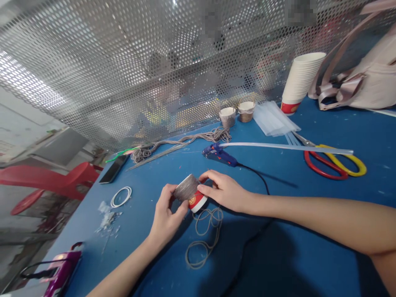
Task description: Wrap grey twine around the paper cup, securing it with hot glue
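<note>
Paper cup [190, 193]: held on its side just above the blue table [309, 214], centre front. Its wall is mostly wrapped in grey cord with a red band left bare; inside not visible.
Left hand [167, 212]: fingers curled around the wrapped end, gripping.
Right hand [225, 190]: fingers closed on the red end.
Loose cord [206, 237]: loops on the table below the cup.
Behind: glue gun [219, 154], glue stick [287, 146], scissors [335, 164], stacked cups [302, 78], two wrapped cups [228, 117] whose contents cannot be told.
Far left: phone [114, 168].

Close head-worn view, forward and down.
</note>
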Demonstrator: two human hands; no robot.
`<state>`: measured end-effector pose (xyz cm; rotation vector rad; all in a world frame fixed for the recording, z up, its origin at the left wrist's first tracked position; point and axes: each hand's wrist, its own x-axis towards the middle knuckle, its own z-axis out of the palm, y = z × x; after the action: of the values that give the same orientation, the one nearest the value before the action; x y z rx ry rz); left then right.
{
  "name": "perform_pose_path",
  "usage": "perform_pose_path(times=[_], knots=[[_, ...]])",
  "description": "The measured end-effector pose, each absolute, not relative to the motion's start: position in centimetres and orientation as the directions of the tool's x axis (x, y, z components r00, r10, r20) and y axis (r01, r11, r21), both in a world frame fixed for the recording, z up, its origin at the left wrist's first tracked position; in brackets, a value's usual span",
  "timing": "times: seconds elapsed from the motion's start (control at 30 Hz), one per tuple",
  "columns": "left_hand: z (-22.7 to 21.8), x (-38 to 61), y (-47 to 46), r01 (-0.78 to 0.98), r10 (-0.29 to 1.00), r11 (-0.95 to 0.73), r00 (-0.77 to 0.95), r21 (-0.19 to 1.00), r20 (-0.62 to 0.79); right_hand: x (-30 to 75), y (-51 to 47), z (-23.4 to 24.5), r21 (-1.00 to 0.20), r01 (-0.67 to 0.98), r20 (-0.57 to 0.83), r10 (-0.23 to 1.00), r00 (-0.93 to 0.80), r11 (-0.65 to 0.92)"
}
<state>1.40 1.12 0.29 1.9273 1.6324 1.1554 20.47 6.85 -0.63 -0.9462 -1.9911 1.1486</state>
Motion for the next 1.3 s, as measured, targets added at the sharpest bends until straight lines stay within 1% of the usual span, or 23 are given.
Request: perform_pose_path(times=[0.07,0.17,0.23,0.3,0.37,0.53,0.73,0.93,1.13,1.3], knots=[[0.3,1.32,1.18,0.649,0.937,-0.255,-0.015,0.717,0.348,20.78,6.74,-0.29,-0.812,0.3,0.28,0.785,-0.553,0.501],[0.11,1.14,1.24,0.679,0.938,-0.239,-0.023,0.694,0.346,21.0,6.56,-0.14,-0.632,0.315,0.436,0.661,-0.611,0.708],[-0.07,1.04,1.25,0.701,0.933,-0.249,-0.013,0.668,0.361,21.01,6.49,-0.17,-0.537,0.33,0.489,0.605,-0.628,0.776],[-0.16,0.98,1.22,0.719,0.926,-0.271,0.013,0.64,0.378,20.98,6.45,-0.14,-0.502,0.337,0.512,0.588,-0.626,0.796],[-0.13,0.96,1.17,0.734,0.92,-0.299,0.051,0.61,0.39,20.96,6.38,0.0,-0.508,0.328,0.526,0.589,-0.614,0.796],[0.21,1.03,1.12,0.744,0.899,-0.372,0.14,0.555,0.415,20.99,6.04,0.41,-0.565,0.289,0.53,0.609,-0.591,0.773],[0.26,1.16,1.12,0.738,0.91,-0.351,0.124,0.577,0.395,20.94,6.06,0.17,-0.607,0.272,0.525,0.633,-0.569,0.747],[0.1,0.99,1.08,0.708,0.919,-0.335,0.1,0.622,0.381,20.79,6.46,-0.16,-0.672,0.328,0.449,0.717,-0.533,0.664],[-0.18,0.77,1.03,0.71,0.922,-0.339,0.118,0.617,0.37,20.65,6.44,-0.37,-0.71,0.341,0.405,0.753,-0.519,0.617],[-0.31,0.6,0.97,0.693,0.928,-0.333,0.12,0.64,0.353,20.49,6.28,-0.24,-0.754,0.343,0.358,0.788,-0.501,0.56]])
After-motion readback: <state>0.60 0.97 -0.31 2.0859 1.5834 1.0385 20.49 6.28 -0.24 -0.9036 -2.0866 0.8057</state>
